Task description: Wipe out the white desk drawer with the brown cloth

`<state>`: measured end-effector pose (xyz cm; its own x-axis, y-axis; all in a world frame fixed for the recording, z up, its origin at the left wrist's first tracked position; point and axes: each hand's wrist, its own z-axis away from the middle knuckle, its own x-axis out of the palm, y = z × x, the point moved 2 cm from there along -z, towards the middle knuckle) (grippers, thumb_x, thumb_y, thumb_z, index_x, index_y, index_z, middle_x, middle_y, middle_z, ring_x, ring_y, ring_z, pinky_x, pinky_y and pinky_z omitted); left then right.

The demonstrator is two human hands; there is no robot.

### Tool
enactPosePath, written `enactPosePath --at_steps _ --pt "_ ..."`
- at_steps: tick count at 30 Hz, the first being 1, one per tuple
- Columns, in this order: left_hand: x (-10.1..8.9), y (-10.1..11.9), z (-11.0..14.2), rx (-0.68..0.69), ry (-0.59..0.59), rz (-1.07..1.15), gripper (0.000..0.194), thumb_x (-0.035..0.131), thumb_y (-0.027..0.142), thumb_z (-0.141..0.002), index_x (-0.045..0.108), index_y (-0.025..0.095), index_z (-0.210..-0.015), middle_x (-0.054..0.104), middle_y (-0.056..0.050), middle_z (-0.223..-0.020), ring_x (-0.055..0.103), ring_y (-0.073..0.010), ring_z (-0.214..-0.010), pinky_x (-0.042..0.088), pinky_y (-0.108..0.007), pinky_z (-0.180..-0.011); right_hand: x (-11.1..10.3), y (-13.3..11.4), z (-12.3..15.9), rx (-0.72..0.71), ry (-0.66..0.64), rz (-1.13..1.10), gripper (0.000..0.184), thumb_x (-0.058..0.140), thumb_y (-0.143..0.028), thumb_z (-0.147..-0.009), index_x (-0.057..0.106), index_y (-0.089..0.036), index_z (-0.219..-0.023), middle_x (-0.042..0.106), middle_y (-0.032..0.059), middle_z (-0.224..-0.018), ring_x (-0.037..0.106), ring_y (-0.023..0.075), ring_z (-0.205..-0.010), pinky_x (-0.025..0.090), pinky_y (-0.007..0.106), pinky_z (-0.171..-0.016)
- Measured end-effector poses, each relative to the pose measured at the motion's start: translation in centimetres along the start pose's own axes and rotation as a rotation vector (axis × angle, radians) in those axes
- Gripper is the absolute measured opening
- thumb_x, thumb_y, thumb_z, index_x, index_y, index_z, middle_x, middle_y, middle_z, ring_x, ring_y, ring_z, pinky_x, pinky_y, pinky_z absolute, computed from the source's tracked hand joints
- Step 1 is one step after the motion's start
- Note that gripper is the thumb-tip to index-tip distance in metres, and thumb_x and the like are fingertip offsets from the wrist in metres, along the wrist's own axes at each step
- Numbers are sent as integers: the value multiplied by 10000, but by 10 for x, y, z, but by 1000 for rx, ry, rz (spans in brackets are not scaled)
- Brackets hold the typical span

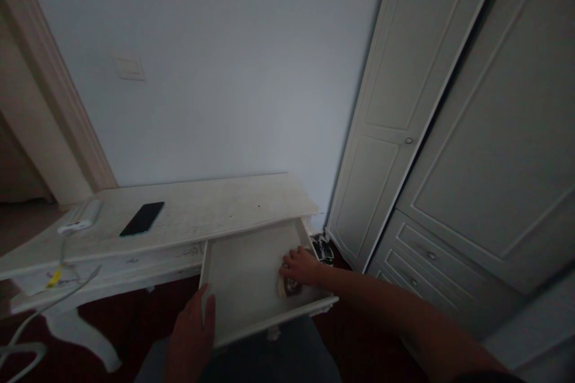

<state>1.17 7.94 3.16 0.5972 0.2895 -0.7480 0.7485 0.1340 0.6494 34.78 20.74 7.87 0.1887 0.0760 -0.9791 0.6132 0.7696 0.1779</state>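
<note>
A white drawer (242,275) is pulled out from a white table. My left hand (192,326) is at the drawer's front left corner, its fingers outside the side wall and the thumb over the inside, gripping the edge. Inside the drawer near its right wall, my right hand (300,266) is closed over a small brown and cream object (291,287). Most of that object is under my fingers, and its kind cannot be made out. The drawer's knob (273,333) shows on the front face.
On the white table (224,200) lie a dark phone (142,219) and a white power strip (81,215). A white cable (27,326) hangs at the left. Black-and-white shoes (322,250) are on the floor beside the drawer. A wardrobe (381,161) stands at the right.
</note>
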Motion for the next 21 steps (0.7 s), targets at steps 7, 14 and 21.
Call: enactPosePath --at_steps 7,14,21 --pt "3 -7 -1 10 -34 2 680 218 559 -1046 511 155 -1507 604 -174 -1579 533 -312 -1506 376 -504 -1296 -13 17 -69 398 128 -120 435 550 -167 -1038 527 -198 -1472 571 241 -1439 558 376 -1316 463 562 -1041" --pt "3 -5 -1 19 -18 15 739 189 569 -1052 537 99 -1503 608 -224 -1552 532 -359 -1499 391 -559 -1279 -17 -39 -128 405 184 -303 665 778 -342 -890 489 -203 -1473 604 196 -1401 630 362 -1232 527 482 -993" --pt "4 -8 -2 25 0 20 696 250 592 -1032 560 164 -1485 652 -168 -1524 596 -341 -1441 434 -518 -1256 -8 -133 -146 -107 219 -300 692 832 -627 -827 617 -241 -1358 674 147 -1326 677 362 -1172 549 510 -998"
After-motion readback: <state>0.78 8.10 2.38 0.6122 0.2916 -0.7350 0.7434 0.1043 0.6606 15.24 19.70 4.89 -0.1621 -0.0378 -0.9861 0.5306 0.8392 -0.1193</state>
